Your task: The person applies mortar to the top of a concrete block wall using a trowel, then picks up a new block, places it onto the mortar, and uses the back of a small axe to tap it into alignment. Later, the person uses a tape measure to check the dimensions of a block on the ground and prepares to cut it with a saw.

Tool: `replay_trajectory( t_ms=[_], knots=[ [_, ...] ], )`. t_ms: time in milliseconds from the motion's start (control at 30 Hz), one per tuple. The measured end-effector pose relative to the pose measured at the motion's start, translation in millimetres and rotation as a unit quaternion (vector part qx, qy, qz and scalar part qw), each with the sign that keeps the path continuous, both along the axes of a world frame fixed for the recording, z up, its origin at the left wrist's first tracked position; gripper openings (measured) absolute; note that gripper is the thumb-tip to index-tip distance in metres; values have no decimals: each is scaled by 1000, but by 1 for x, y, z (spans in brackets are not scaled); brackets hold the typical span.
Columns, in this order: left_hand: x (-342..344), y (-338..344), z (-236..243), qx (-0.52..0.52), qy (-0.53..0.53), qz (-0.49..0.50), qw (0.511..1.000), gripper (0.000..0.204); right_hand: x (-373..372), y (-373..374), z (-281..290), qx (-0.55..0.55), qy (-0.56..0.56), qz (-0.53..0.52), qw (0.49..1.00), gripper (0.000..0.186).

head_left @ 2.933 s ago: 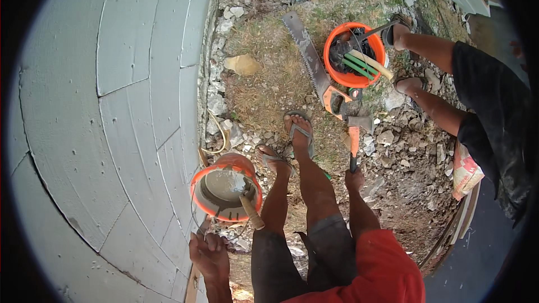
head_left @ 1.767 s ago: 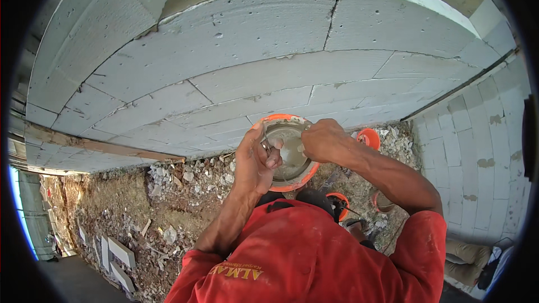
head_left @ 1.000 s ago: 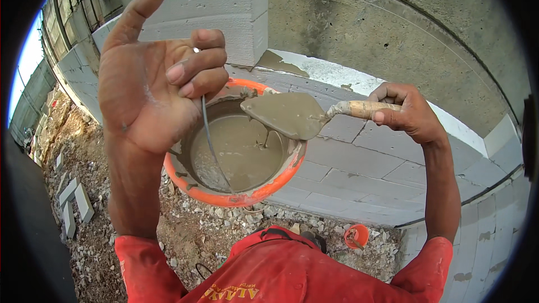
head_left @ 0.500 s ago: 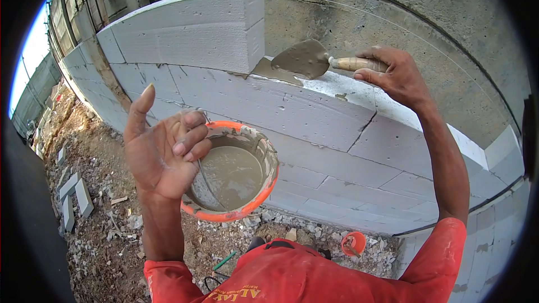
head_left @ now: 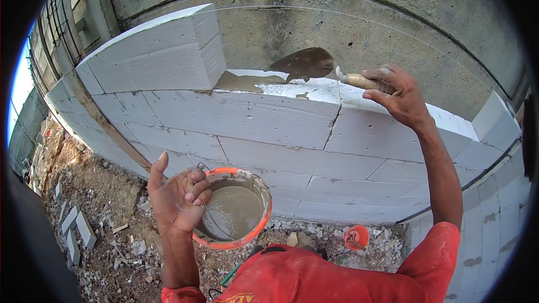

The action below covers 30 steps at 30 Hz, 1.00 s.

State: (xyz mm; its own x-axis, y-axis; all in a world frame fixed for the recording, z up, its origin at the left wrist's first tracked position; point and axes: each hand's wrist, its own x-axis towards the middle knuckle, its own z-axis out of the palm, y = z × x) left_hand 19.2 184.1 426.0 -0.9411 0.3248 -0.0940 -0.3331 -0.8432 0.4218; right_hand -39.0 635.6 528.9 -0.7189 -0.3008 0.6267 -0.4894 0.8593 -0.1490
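Observation:
My right hand (head_left: 401,95) grips the wooden handle of a mortar-smeared trowel (head_left: 303,63), whose blade is over the top course of the white block wall (head_left: 241,112). Grey mortar (head_left: 244,82) lies on that course beside a raised block (head_left: 146,53). Lower left, my left hand (head_left: 178,196), palm up with thumb raised, has its fingers curled round the wire handle of an orange-rimmed bucket (head_left: 233,210) of wet grey mortar, hanging in front of the wall.
A concrete wall (head_left: 337,17) stands behind, crossed by a thin line. Rebar (head_left: 62,22) and a timber plank (head_left: 109,123) are at left. Loose block pieces (head_left: 84,230) and a smaller orange bucket (head_left: 356,237) rest on rubble ground. A second block wall (head_left: 488,230) runs at right.
The view has turned from the ground to the wall. The trowel has moved from the bucket up onto the wall top. Lately my left hand and the bucket appear lower in view.

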Motion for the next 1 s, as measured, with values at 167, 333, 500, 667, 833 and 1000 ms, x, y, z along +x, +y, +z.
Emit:
replay_trajectory(
  t_ms=[167,333,500,667,833,1000],
  knots=[
    [-1,18,6,7,19,-36,999,81,15,25,-5,-22,69,-10,997,38],
    [-5,36,6,0,29,-48,998,81,30,52,-23,4,81,-36,996,38],
    [-12,54,-2,1,16,-76,997,81,40,69,-34,-15,58,-42,997,39],
    [-15,66,-9,6,0,-78,997,79,48,76,-31,39,14,-80,996,40],
    [-9,77,2,-10,5,-73,997,72,59,68,-29,8,23,-68,997,38],
    [-18,94,36,-9,6,-75,997,66,83,18,-21,-31,-41,-56,997,33]
  ],
)
